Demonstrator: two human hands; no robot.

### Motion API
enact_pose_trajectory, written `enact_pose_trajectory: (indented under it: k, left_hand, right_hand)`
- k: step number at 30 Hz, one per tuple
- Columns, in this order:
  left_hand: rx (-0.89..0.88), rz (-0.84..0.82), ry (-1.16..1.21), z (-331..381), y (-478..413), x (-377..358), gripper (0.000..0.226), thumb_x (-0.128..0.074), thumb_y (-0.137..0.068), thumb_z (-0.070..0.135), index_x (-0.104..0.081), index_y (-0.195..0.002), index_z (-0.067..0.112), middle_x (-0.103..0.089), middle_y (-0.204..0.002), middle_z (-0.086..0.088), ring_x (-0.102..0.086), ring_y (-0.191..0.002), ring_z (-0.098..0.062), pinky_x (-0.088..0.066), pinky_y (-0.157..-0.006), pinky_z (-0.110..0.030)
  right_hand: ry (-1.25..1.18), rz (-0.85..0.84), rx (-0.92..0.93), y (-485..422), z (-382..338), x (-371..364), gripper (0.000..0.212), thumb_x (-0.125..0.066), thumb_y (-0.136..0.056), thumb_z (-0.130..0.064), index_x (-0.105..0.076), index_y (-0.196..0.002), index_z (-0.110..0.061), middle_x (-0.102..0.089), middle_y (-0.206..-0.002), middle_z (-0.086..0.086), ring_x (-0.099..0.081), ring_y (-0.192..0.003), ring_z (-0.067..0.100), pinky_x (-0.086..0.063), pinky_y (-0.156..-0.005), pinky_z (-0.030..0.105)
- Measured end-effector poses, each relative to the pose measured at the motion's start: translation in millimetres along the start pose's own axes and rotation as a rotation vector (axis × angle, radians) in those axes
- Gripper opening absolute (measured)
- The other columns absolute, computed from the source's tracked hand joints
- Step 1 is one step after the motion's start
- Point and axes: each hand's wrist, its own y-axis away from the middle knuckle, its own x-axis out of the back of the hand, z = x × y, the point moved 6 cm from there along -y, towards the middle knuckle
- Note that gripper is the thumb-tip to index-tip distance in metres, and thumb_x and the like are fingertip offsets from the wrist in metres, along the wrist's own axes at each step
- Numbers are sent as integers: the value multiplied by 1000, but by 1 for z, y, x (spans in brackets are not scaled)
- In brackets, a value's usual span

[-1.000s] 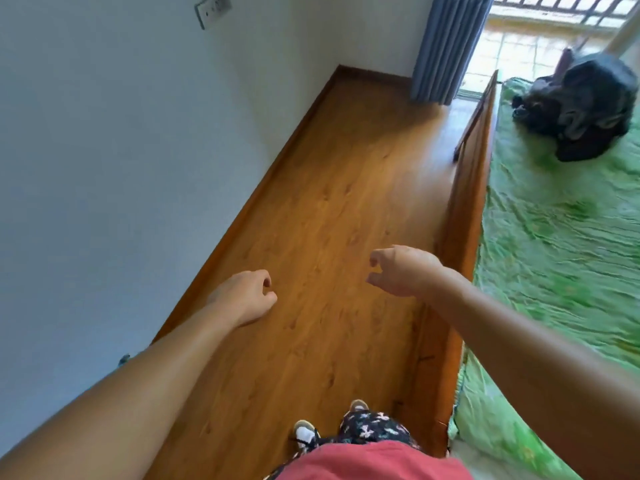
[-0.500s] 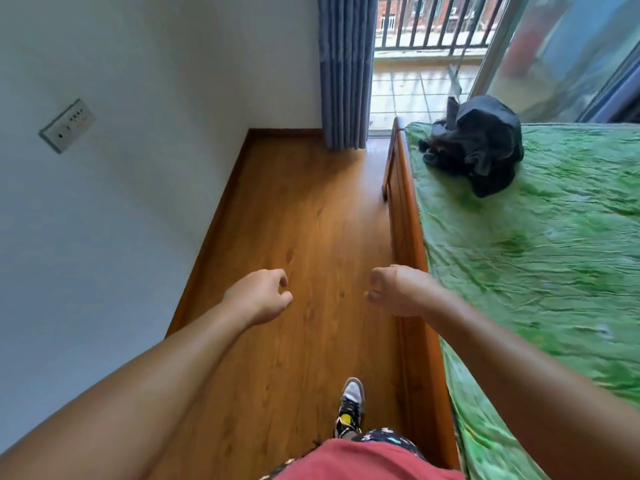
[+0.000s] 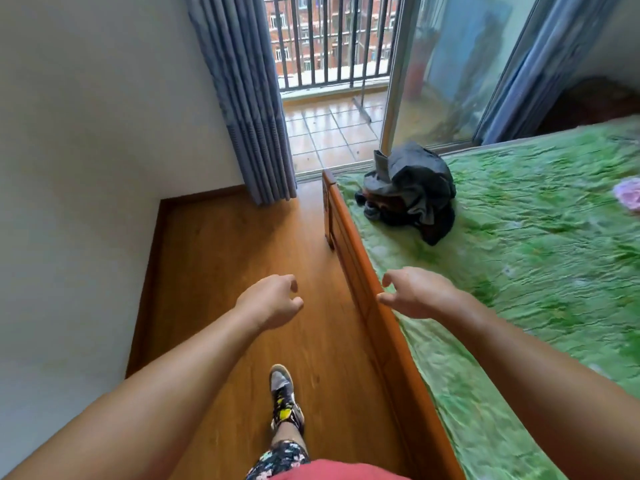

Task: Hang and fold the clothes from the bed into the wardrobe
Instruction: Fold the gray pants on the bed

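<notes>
1. As you look down through the head camera, your left hand (image 3: 273, 301) hangs over the wooden floor (image 3: 214, 265), fingers loosely curled and holding nothing.
2. Your right hand (image 3: 415, 292) hovers over the near edge of the bed (image 3: 536, 271), its thumb tip above the wooden side rail (image 3: 398, 368). Its fingers are relaxed and slightly bent, and they grip nothing.
3. The clothes lie on the bed. A crumpled dark grey pile (image 3: 412, 188) sits on the green sheet (image 3: 485, 341) near the far corner, close to the rail and well apart from both your hands.
4. A pink garment (image 3: 628, 194) shows at the right edge of the frame. It is also on the sheet and is cut off by the border.
5. Your sneaker (image 3: 284, 396) is planted on the floor between the white wall (image 3: 86, 202) and the rail, below your left hand in the frame.
6. Beyond the bed, a blue-grey curtain (image 3: 249, 105) hangs beside a doorway onto a tiled balcony (image 3: 329, 129) with a dark railing.
</notes>
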Motion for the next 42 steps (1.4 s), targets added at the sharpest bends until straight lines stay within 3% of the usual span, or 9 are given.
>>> enact_pose_trajectory:
  k: [12,16,20,24,29,32,36,39,42]
  left_hand:
    - [-306,-95,-71,6,-270,93,27,-59,-94,43,-61,-117,30,-54,-101,11,-58,-84,-8,-51,-60,-20]
    - [-406,-154,-93,41,-344,96,15,-57,-92,45,-58,-103,35,-56,-92,15,-58,-82,-7,-53,-64,-24]
    - [-476,-204,-174,92,-419,92,23,-56,-92,42,-62,-110,29,-62,-106,5,-62,-93,-18,-58,-79,-39]
    - [-533,-231,-271,146,-483,93,33,-55,-94,41,-57,-123,27,-59,-110,3,-61,-96,-21,-58,-78,-39]
    - [-589,-260,-310,201,-552,93,31,-55,-92,33,-57,-122,25,-59,-108,0,-61,-89,-21,-58,-73,-40]
    - [-631,-292,-332,229,-593,92,39,-55,-91,33,-55,-129,27,-57,-120,-1,-60,-103,-25,-55,-81,-39]
    - [-708,-346,-353,267,-660,81,28,-54,-90,28,-59,-117,22,-59,-113,-3,-60,-98,-25,-55,-78,-40]
    - [-729,-372,-396,292,-717,66,39,-61,-92,40,-54,-127,26,-55,-117,-6,-59,-96,-26,-54,-79,-37]
    - [-784,-407,-429,321,-771,44,48,-61,-91,36,-47,-136,26,-50,-123,-10,-62,-98,-32,-57,-82,-43]
  right_hand:
    - [-180,7,-307,-180,14,102,44,-50,-92,-58,-57,-125,-30,-61,-128,3,-60,-115,26,-53,-89,41]
    - [-218,-18,-420,-213,53,115,46,-49,-93,-60,-56,-126,-29,-60,-127,2,-60,-114,26,-53,-90,42]
    - [-253,-12,-484,-259,104,123,45,-50,-93,-59,-56,-124,-27,-61,-126,4,-60,-115,27,-51,-92,40]
    - [-312,-14,-525,-309,155,132,46,-52,-92,-58,-57,-126,-28,-61,-128,5,-60,-116,28,-50,-90,38]
    - [-350,-66,-580,-351,212,142,43,-51,-94,-56,-56,-123,-25,-60,-126,6,-60,-114,30,-51,-91,39]
    - [-353,-86,-609,-373,237,149,44,-48,-94,-55,-53,-126,-26,-58,-127,6,-59,-115,32,-50,-90,42]
    - [-416,-115,-679,-408,267,150,46,-44,-96,-55,-51,-131,-26,-55,-133,5,-58,-118,31,-45,-84,41]
    - [-527,-87,-768,-441,291,147,45,-45,-99,-51,-52,-129,-20,-56,-133,9,-57,-117,32,-47,-88,40]
    - [-685,2,-896,-478,314,139,44,-49,-101,-44,-52,-127,-10,-57,-131,18,-57,-116,35,-44,-82,37]
